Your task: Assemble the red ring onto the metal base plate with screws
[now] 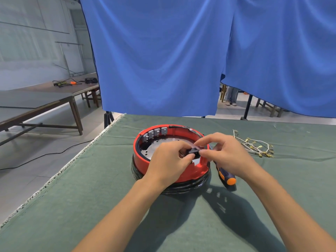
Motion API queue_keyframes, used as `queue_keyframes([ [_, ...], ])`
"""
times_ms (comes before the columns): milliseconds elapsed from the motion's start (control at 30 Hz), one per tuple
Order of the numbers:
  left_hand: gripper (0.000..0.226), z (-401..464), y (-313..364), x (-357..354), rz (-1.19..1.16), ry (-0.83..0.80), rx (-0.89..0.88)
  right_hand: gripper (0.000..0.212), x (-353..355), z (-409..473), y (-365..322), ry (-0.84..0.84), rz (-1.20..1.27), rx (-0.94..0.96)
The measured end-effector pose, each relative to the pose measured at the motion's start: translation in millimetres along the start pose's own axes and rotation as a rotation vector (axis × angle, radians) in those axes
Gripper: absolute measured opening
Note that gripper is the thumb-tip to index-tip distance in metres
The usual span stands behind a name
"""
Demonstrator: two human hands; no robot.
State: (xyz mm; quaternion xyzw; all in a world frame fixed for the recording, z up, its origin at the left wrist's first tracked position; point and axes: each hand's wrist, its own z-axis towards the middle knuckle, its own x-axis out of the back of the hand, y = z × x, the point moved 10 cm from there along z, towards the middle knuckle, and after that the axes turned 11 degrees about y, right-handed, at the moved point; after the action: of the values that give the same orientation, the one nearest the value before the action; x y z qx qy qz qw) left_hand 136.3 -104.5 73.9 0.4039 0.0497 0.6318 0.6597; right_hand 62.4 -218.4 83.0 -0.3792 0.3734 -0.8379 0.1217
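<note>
The red ring (145, 157) is seated around the metal base plate (154, 148) at the middle of the green cloth-covered table (91, 206), the assembly resting on a black wrapped coil (181, 186). Four grey clips (154, 133) are lined along the ring's far inner wall. Above the ring's right side a small black part (193, 151) is pinched between both hands: the left hand (169, 160) holds it with curled thumb and fingers, and the right hand (223, 153) grips its other end with thumb and forefinger, the remaining fingers fanned out. Whether a screw is held cannot be told. A screwdriver (226, 176) with an orange and blue handle lies just beside the ring on the right, and a bundle of white wires with brass terminals (254, 146) lies farther right. The step is judged to be the fitting of this part at the ring wall; it is best lowered level, aligned to its seat before any screw is driven. A blue curtain (163, 51) hangs behind.
</note>
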Motion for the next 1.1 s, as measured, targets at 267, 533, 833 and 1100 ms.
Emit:
queue_keyframes([
  [267,0.035,-2,-2,-5,-0.042,-0.114,-0.055,0.028,-7,-3,7,0.096,-0.049,0.09],
  [533,0.025,-3,-19,-12,0.274,-0.22,0.016,0.03,3,-5,4,0.217,-0.015,0.164],
  [833,0.031,-4,-24,-16,0.272,-0.27,0.047,0.022,-3,-9,-9,0.171,-0.081,0.247],
  [1100,0.03,-6,-17,-11,0.188,-0.195,-0.001,0.019,-5,-11,-17,0.158,-0.212,0.324],
])
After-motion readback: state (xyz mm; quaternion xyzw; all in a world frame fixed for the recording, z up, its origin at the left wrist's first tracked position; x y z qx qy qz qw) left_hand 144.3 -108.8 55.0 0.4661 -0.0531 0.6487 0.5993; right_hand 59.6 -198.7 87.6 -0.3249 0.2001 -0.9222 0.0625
